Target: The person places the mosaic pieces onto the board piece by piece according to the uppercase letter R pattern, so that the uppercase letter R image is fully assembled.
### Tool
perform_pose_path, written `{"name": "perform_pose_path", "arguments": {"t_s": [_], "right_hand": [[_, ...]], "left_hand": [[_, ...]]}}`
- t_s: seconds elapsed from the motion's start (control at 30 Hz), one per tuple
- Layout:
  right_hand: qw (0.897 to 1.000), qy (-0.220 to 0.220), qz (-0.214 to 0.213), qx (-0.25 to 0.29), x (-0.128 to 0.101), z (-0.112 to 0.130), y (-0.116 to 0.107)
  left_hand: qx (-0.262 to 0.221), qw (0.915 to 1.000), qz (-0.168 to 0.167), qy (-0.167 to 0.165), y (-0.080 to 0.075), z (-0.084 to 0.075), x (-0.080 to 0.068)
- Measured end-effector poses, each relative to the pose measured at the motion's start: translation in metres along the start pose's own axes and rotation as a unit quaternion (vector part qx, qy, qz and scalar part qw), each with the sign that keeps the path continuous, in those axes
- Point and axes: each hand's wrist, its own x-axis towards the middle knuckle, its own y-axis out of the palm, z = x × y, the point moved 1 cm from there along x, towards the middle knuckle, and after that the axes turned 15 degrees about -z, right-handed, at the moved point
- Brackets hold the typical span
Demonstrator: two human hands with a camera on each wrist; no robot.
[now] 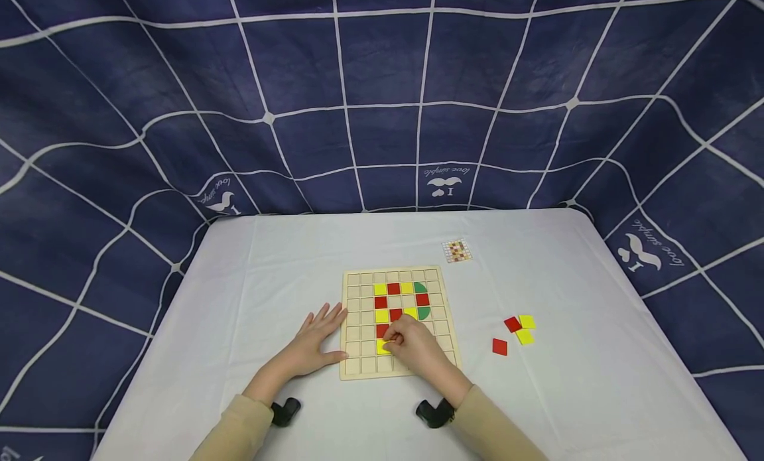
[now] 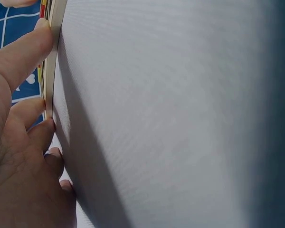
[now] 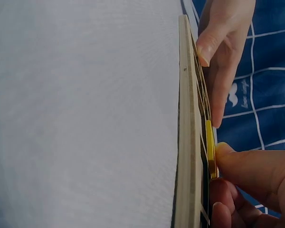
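Yellow tile (image 1: 382,346) going into the wooden board (image 1: 356,367)

The right hand (image 1: 414,345) pinched it in its grip over a low square; the left hand (image 1: 314,341) lay flat, steadying the board's edge. Next, press it in straight.

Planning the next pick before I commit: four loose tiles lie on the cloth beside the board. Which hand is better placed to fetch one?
Probably the right hand: the loose tiles lie on its side of the board. The left hand rests flat at the board's opposite edge, steadying it.

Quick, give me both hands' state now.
Left hand: open, flat against the gridded wooden board.
Right hand: pinching a yellow square tile on the board.
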Motion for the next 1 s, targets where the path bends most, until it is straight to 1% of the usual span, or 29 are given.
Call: {"name": "perform_pose_path", "arguments": {"t_s": [0.13, 0.27, 0.4, 0.5, 0.63, 0.8, 0.93, 1.0], "right_hand": [[1.0, 0.003, 0.003, 0.016, 0.0, -0.001, -0.006], [0.999, 0.024, 0.0, 0.031, -0.001, -0.007, -0.02], [0.997, 0.058, -0.02, 0.041, -0.003, -0.019, -0.039], [0.995, 0.083, -0.045, 0.042, -0.005, -0.031, -0.055], [0.991, 0.108, -0.073, 0.026, -0.008, -0.047, -0.077], [0.987, 0.131, -0.091, -0.004, -0.015, -0.066, -0.105], [0.985, 0.149, -0.084, -0.016, -0.022, -0.077, -0.124], [0.985, 0.155, -0.072, -0.024, -0.025, -0.081, -0.131]], "left_hand": [[-0.001, 1.0, -0.002, -0.002, 0.0, 0.001, 0.0], [-0.005, 1.0, -0.001, -0.001, -0.001, 0.001, -0.001], [-0.004, 1.0, 0.0, 0.002, -0.002, 0.001, 0.0], [0.0, 1.0, 0.001, 0.003, -0.002, 0.002, 0.0], [0.006, 1.0, 0.003, 0.003, -0.002, 0.003, 0.0], [0.006, 1.0, 0.006, -0.001, -0.002, 0.003, 0.0], [0.001, 1.0, 0.006, 0.0, -0.001, 0.003, 0.0], [-0.001, 1.0, 0.008, 0.0, 0.0, 0.004, 0.0]]}}
